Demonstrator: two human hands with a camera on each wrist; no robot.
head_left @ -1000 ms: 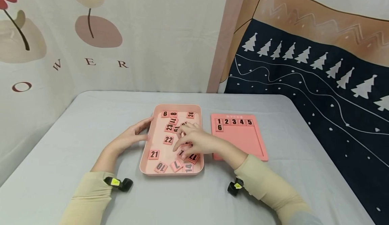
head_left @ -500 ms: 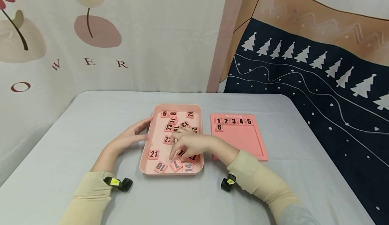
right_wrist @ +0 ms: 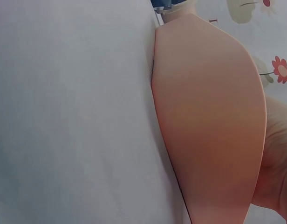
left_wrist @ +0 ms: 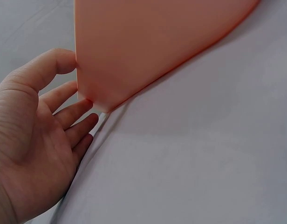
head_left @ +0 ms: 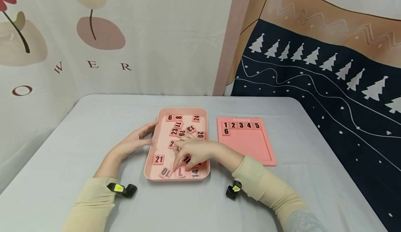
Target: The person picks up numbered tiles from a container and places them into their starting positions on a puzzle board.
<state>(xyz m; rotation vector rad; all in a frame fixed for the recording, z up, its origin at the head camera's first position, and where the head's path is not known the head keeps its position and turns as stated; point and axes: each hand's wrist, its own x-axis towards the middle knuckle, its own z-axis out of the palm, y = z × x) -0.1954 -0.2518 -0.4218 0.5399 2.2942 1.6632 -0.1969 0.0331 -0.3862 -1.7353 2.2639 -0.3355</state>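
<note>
My right hand [head_left: 197, 150] reaches into the pink tray [head_left: 161, 141]. Its thumb and index finger pinch a number tile marked 7 [head_left: 180, 172] at the tray's near end, and the tile lies low against the floor. In the right wrist view the tray's outer wall [right_wrist: 208, 112] hides the fingers. My left hand [head_left: 133, 143] touches the tray's left side with relaxed fingers, also seen along the tray wall [left_wrist: 134, 42] in the left wrist view. Right of the tray lies a pink number board [head_left: 247, 146] with tiles 1 to 6 set in it.
Several loose number tiles lie about the tray, among them 21 [head_left: 158, 159], 10 [head_left: 165, 172], 14 [head_left: 195, 173] and 24 [head_left: 196, 118]. Some are covered by the right hand. A pale cloth [head_left: 109, 120] covers the table, and printed curtains hang behind it.
My right hand has moved down and slightly left within the tray. Tile 7 has turned straighter between its fingertips, and tile 14 has shifted a little. The left hand stays put.
</note>
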